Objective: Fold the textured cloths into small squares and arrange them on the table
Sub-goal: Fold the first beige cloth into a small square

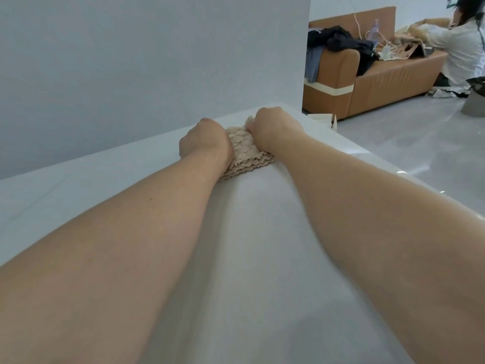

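Between the hands sits the folded cloth.

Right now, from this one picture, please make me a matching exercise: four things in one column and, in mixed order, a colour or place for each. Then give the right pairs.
1 textured cloth
2 sofa
3 dark clothes
4 table

A orange-brown, at the back right
B white, under the cloth
C beige, between the left hand and the right hand
D heaped on the sofa

Pairs: 1-C, 2-A, 3-D, 4-B
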### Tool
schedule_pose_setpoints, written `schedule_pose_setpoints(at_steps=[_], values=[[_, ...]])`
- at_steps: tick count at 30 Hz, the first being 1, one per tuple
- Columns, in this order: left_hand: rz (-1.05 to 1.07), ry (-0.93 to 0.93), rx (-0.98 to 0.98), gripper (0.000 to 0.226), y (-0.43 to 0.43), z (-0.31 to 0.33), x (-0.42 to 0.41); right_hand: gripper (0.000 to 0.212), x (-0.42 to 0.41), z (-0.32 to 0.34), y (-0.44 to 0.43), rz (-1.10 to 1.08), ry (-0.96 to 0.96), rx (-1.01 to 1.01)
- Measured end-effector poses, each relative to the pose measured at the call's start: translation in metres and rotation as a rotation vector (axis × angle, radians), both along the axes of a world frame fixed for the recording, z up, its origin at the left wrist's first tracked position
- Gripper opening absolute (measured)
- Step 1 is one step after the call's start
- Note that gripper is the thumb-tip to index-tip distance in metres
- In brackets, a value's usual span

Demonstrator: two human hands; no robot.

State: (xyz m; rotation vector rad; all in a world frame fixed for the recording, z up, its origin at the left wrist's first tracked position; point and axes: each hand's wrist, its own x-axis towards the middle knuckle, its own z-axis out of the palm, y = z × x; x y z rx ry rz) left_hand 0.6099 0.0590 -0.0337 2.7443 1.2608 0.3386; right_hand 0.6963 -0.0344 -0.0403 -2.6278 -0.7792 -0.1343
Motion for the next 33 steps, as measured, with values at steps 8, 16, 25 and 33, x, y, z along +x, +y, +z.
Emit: schedule_pose_setpoints(at_steps=[8, 16, 25, 33], values=[[0.131, -0.181, -0.04, 0.04, 0.018, -0.015, -0.009, 0.036, 0.002, -0.006, 0.0, -0.156, -0.089, 0.068], [0.039, -0.523, -0.119, 0.031, 0.025, -0.009, -0.022, 0.04, -0.005, 0.008, -0.003, -0.164, -0.244, 0.196], [-0.563, -0.002, 0.012, 0.051, 0.021, -0.027, -0.012, 0.047, 0.014, -0.018, 0.002, 0.123, 0.096, 0.048], [-0.437, 0.121, -0.045, 0.072, 0.025, -0.032, -0.019, 0.063, 0.027, -0.023, 0.003, 0.196, 0.148, -0.233]])
